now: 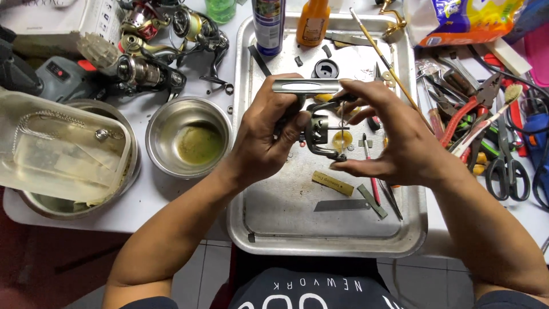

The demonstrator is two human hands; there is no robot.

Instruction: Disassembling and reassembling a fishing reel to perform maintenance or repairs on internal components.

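Dark metal fishing-reel body with silver foot [311, 117]: hovering over the dented steel tray [286, 212], left hand [269, 134] gripping it with fingers closing round its stem. Right hand [394, 140]: fingertips pinching the reel's front. Steel bowl of greenish residue [189, 137] sitting left of tray.

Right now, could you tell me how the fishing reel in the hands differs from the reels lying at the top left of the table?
The held reel body is stripped down, with no spool or handle showing; the assembled reels are complete, with handles and spools. The held one is gripped over the metal tray by the left hand and right hand; the others lie untouched in a heap. Both are spinning reels of dark and silvery metal.
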